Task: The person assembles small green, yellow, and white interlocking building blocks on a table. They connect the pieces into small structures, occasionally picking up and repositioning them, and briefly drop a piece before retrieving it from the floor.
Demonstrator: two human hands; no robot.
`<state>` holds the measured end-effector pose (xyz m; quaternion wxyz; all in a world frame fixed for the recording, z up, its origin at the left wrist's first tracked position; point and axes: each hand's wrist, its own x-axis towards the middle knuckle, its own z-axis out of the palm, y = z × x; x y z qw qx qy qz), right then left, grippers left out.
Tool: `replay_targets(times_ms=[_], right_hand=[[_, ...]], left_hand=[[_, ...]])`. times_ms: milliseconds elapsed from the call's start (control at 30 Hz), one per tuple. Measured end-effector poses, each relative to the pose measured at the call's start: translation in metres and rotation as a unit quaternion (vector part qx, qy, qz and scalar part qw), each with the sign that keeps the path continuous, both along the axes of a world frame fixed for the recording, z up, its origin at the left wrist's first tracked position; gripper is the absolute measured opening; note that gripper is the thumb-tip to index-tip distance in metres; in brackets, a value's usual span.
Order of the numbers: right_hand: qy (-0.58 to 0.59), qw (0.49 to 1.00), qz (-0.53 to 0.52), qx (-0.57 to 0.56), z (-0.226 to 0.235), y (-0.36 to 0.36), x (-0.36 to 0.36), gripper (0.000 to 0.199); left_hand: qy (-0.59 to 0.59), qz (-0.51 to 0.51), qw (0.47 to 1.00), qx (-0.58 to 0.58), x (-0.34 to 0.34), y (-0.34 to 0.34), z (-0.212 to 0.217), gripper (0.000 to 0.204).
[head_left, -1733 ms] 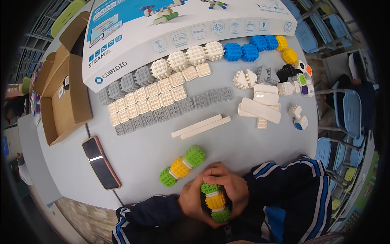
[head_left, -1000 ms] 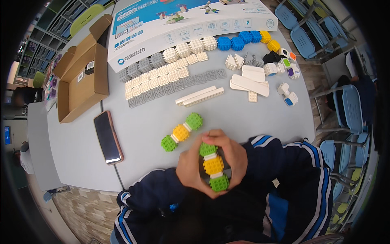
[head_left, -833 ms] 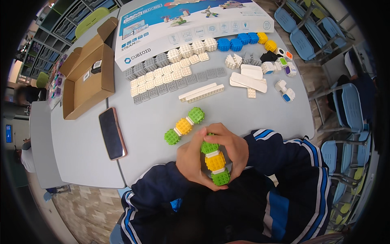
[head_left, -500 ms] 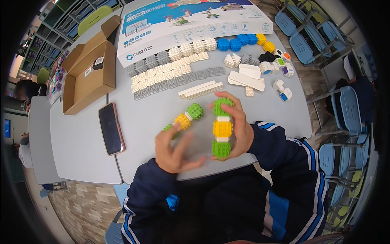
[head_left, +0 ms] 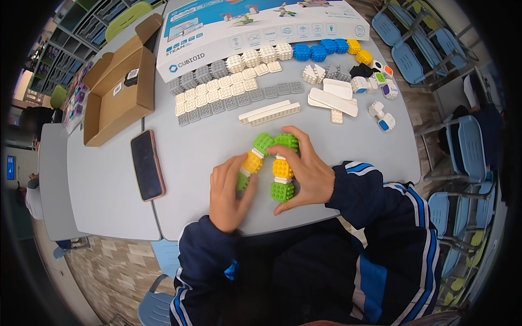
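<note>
Two short chains of studded toy building blocks, each green, yellow, green with white connectors between, are close together before me. My left hand [head_left: 227,196] curls its fingers and thumb around the lower part of the left block chain [head_left: 253,162], partly hiding its lower green block. That chain leans, its upper green block [head_left: 264,143] close to the top of the other. My right hand [head_left: 309,176] grips the right block chain [head_left: 282,168] from the right, fingers over the top green block and thumb by the bottom one. Whether the two chains touch at the top, I cannot tell.
Beyond the hands lie white beams [head_left: 270,113], rows of flat plates [head_left: 228,96], grey, white, blue and yellow cubes, and white panels [head_left: 333,101]. A large printed box [head_left: 255,46] stands behind. Leftward are a phone [head_left: 147,165] and an open cardboard box [head_left: 119,92].
My right hand has brought its block chain leftward, beside the other. My left hand has moved up, its fingers now around the left chain, whose lower end has shifted right.
</note>
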<state>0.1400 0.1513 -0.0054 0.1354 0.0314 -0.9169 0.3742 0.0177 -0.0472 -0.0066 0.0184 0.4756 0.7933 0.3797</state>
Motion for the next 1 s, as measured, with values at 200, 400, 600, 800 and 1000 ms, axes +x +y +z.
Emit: replay_targets(times_ms=[200, 400, 600, 800, 1000], right_hand=[[0.001, 1.0, 0.009, 0.016, -0.001, -0.002, 0.0, 0.109], [0.009, 0.999, 0.001, 0.032, -0.004, 0.0, -0.001, 0.112], [-0.008, 0.999, 0.012, 0.052, 0.0, -0.001, -0.002, 0.118], [0.003, 0.998, 0.034, 0.059, 0.006, 0.009, -0.007, 0.11], [0.055, 0.998, 0.02, 0.018, 0.001, 0.016, -0.012, 0.073]], left_hand=[[-0.034, 0.047, 0.998, 0.002, 0.029, 0.001, 0.003, 0.058], [-0.132, 0.043, 0.989, 0.04, 0.029, 0.002, 0.002, 0.052], [-0.173, 0.041, 0.983, 0.048, 0.028, -0.001, 0.006, 0.054], [-0.134, 0.085, 0.986, 0.051, 0.027, 0.0, 0.001, 0.041], [-0.14, 0.128, 0.979, 0.079, 0.023, -0.002, 0.0, 0.034]])
